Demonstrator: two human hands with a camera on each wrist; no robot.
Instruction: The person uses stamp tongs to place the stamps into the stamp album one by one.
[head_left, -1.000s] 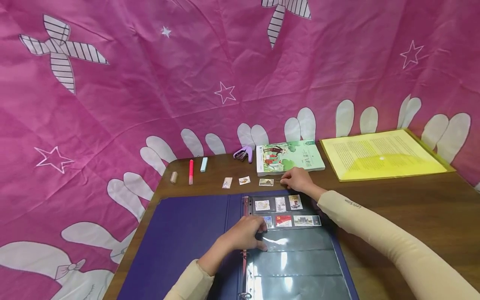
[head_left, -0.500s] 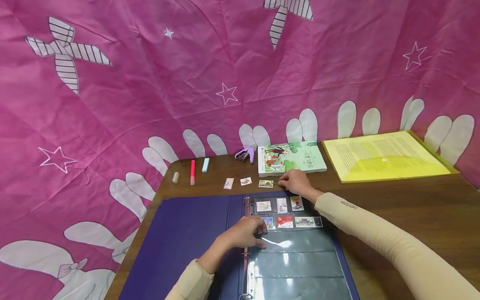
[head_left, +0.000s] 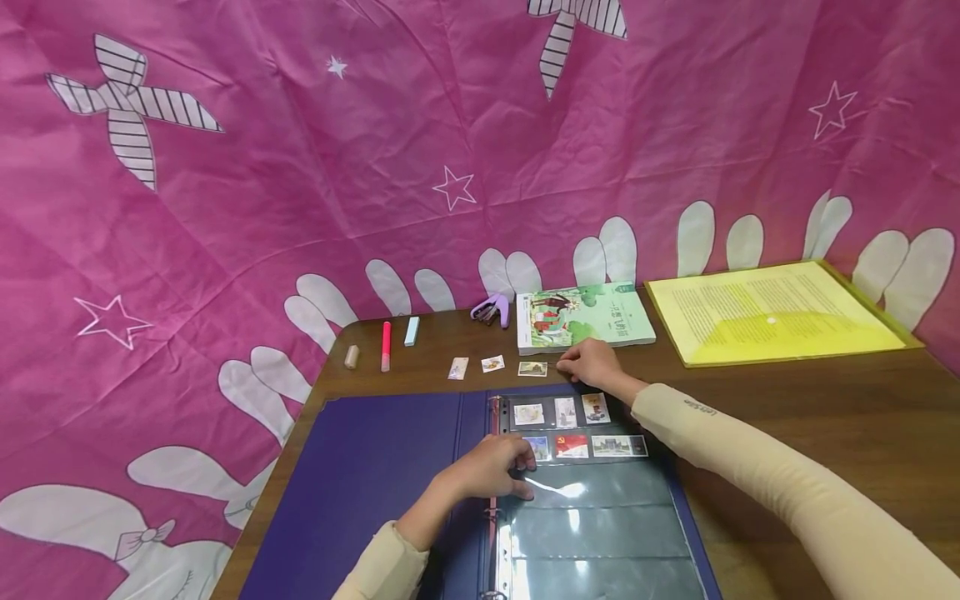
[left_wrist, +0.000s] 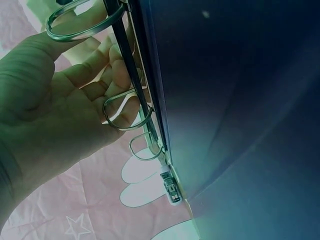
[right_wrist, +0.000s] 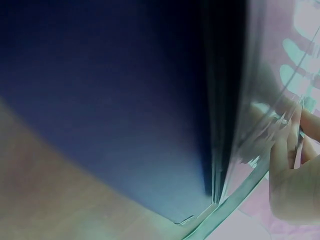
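Note:
An open dark blue ring binder (head_left: 390,467) lies on the table, with a clear pocket page (head_left: 600,529) on its right side. Several stamps (head_left: 572,446) sit in the page's top two rows. My left hand (head_left: 483,467) rests at the page's inner edge, thumb and fingers apart; the left wrist view has it beside the metal rings (left_wrist: 127,110). Beyond the binder's top edge, my right hand (head_left: 596,367) pinches a slim tool that looks like tweezers (head_left: 553,367). Its tip is by the rightmost loose stamp (head_left: 532,369); contact cannot be told.
Two more loose stamps (head_left: 492,363) lie to the left. Behind them are a pink marker (head_left: 386,346), a pale blue stick (head_left: 412,331), a small beige cylinder (head_left: 352,357) and a purple stapler-like object (head_left: 491,310). A green book (head_left: 588,317) and yellow folder (head_left: 780,312) lie at the back.
The view has shifted slightly. My right hand has edged left toward the rightmost loose stamp, then stayed there. The left hand keeps its place on the page.

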